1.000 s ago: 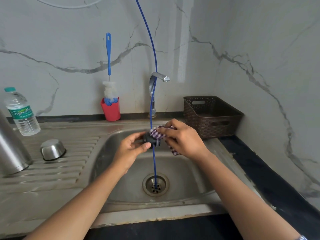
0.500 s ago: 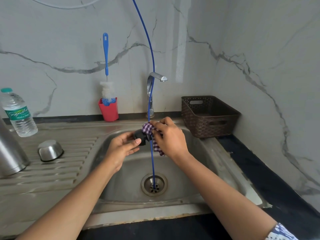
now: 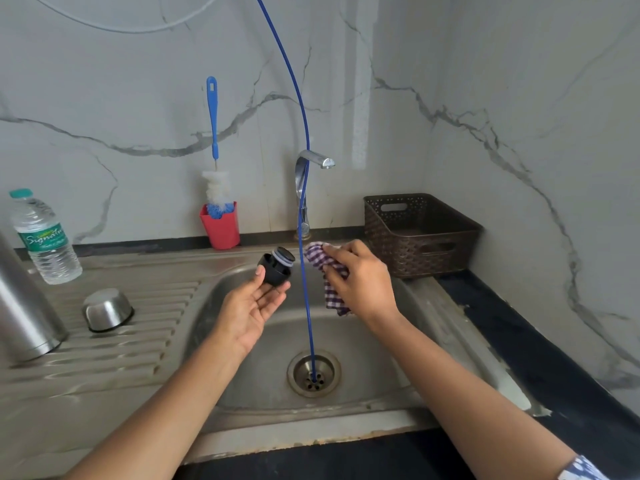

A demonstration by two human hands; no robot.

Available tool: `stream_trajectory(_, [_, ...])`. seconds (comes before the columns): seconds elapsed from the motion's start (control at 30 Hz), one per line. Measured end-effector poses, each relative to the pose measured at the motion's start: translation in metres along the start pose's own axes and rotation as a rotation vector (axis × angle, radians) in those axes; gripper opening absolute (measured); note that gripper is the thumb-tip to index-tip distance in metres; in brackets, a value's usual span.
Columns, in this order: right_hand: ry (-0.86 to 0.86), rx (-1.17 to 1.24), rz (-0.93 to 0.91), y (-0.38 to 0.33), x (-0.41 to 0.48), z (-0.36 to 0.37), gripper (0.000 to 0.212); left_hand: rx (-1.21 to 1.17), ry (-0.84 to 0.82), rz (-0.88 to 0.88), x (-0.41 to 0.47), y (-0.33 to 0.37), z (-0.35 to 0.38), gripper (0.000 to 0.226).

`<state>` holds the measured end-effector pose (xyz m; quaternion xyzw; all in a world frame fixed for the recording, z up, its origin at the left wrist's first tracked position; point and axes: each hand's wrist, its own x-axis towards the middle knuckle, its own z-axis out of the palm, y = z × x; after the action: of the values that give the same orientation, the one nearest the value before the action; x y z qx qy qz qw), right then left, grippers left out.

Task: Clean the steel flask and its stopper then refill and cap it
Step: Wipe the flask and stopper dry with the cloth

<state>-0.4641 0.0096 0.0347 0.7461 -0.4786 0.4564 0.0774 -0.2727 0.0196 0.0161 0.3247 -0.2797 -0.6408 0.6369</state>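
While our left hand [image 3: 247,303] pinches the stopper [image 3: 275,268] over the sink [image 3: 381,344], our right hand [image 3: 362,284] grips the checked cloth [image 3: 320,259]; the two things are apart.

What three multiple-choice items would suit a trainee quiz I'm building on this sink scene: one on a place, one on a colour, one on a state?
1. Where does the bottle brush stand? A. in the red cup B. on a wall hook C. flat on the floor
2. What colour is the cloth in the right hand? A. plain yellow B. solid green C. purple-and-white check
3. How is the stopper? A. set down, untouched B. pinched in the left hand, apart from the cloth C. wrapped in the cloth
Answers: 1 A, its bristles sit in the cup; 2 C, the check shows above the fingers; 3 B, a gap separates them.
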Motion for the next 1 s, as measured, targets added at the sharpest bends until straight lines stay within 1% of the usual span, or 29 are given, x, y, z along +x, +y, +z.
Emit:
stream_trajectory(0.07, [0.005,0.039,-0.07,-0.012,0.0,-0.002,0.034,0.002,0.0,0.013,0.0,-0.001,0.0,0.038])
stream_trajectory(0.13, [-0.029,-0.019,-0.167,-0.024,-0.001,0.002,0.033,0.015,-0.015,0.022,0.001,-0.003,0.001,0.029])
stream_trajectory(0.17, [-0.034,-0.046,-0.185,-0.027,-0.002,0.005,0.033,0.016,-0.021,0.021,0.001,-0.003,0.001,0.025])
stream_trajectory(0.2, [-0.024,-0.063,-0.19,-0.027,-0.001,0.007,0.033,0.013,-0.026,0.014,0.001,-0.003,0.001,0.025])
stream_trajectory(0.3, [0.009,-0.102,-0.201,-0.025,0.004,0.01,0.034,-0.008,-0.037,-0.012,0.0,-0.002,-0.002,0.035])
stream_trajectory(0.37, [0.019,-0.123,-0.211,-0.022,0.006,0.011,0.035,-0.003,-0.044,-0.039,0.0,-0.002,-0.003,0.038])
stream_trajectory(0.5, [-0.002,-0.079,-0.2,-0.018,0.007,0.009,0.033,0.054,-0.08,-0.082,0.0,0.0,-0.004,0.039])
stream_trajectory(0.6, [-0.034,-0.003,-0.221,-0.016,0.007,0.005,0.032,0.084,-0.128,-0.076,0.002,0.006,-0.009,0.057])
stream_trajectory(0.7, [-0.037,0.007,-0.246,-0.015,0.005,0.003,0.033,0.202,-0.167,-0.061,0.003,0.012,-0.012,0.056])
stream_trajectory(0.73, [-0.027,0.009,-0.247,-0.015,0.005,0.003,0.033,0.251,-0.181,-0.045,0.003,0.013,-0.012,0.06])
stream_trajectory(0.8, [-0.009,0.019,-0.255,-0.017,0.004,0.002,0.033,0.331,-0.199,0.004,0.006,0.014,-0.013,0.085])
stream_trajectory(0.83, [-0.006,0.025,-0.262,-0.018,0.004,0.001,0.034,0.344,-0.201,0.02,0.005,0.014,-0.013,0.093])
stream_trajectory(0.93, [-0.018,0.04,-0.26,-0.018,0.004,0.001,0.034,0.306,-0.213,0.006,0.006,0.013,-0.015,0.097])
stream_trajectory(1.0, [-0.04,0.017,-0.211,-0.013,0.003,0.005,0.034,0.249,-0.226,-0.022,0.003,0.012,-0.014,0.096])
